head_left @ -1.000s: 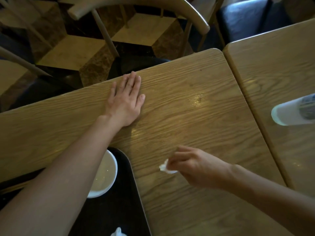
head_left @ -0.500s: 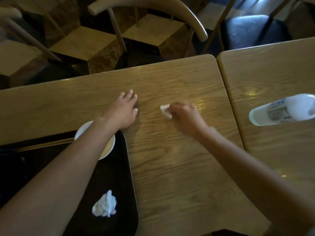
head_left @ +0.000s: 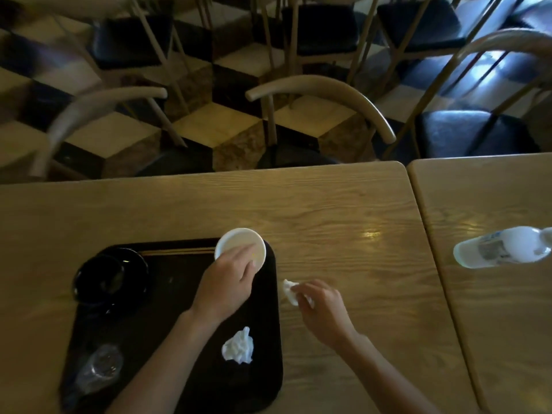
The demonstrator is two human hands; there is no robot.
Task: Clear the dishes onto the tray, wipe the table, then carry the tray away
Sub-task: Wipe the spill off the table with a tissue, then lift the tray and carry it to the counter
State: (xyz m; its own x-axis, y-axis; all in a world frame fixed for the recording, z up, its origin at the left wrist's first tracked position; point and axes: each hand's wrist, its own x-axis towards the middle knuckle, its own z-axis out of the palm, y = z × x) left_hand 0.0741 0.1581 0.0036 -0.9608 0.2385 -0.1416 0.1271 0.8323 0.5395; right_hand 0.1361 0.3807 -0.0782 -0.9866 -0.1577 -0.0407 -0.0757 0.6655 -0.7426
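Pinched in my right hand (head_left: pixel 324 312) is a small white tissue wad (head_left: pixel 290 291), held just over the wooden table (head_left: pixel 343 216) beside the black tray (head_left: pixel 179 297). To the left of that grip, my left hand (head_left: pixel 228 283) lies loosely spread, holding nothing, its fingertips on the white bowl (head_left: pixel 237 245) at the tray's far right corner. Nearer me than that hand, a second crumpled tissue (head_left: pixel 238 348) lies on the tray.

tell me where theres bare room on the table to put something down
Bare wood lies between the tray and the table's right edge, beyond the right hand and its tissue, and along the far edge. The tray is crowded: white bowl, black bowl, crumpled tissue.
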